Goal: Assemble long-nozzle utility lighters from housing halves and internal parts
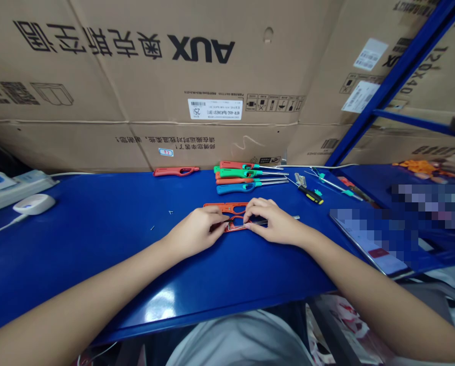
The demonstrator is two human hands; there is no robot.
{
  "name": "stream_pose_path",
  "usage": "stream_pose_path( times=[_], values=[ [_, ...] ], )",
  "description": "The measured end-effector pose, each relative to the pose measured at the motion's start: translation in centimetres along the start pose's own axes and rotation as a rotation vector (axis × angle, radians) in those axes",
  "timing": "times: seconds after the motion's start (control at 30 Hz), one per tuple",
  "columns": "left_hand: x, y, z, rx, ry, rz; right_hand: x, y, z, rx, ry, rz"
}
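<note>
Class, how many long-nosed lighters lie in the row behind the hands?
4, side by side: a red lighter farthest back, then a green lighter, an orange lighter and a blue lighter in front. Another could lie hidden beneath them.

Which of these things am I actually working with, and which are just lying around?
In hand: left hand and right hand, both on the orange-red lighter shell; its metal rod pokes out rightward.
Lying about: stacked lighters, spare red shell, screwdriver, power strip, cardboard boxes.
</note>
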State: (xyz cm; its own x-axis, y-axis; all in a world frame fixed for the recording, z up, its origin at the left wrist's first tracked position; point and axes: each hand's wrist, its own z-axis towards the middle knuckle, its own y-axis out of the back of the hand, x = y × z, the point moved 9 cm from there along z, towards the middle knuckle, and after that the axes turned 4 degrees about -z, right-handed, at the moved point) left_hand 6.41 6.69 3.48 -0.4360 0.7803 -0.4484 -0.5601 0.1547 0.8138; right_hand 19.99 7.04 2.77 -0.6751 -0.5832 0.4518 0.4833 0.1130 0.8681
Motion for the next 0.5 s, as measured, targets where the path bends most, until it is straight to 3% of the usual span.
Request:
stream_pose_path(
  times=[0.5],
  values=[
    [0.09,0.73,0.19,-0.018,-0.005,-0.017,0.08,-0.07,0.02,-0.064,-0.025,0.071]
  ],
)
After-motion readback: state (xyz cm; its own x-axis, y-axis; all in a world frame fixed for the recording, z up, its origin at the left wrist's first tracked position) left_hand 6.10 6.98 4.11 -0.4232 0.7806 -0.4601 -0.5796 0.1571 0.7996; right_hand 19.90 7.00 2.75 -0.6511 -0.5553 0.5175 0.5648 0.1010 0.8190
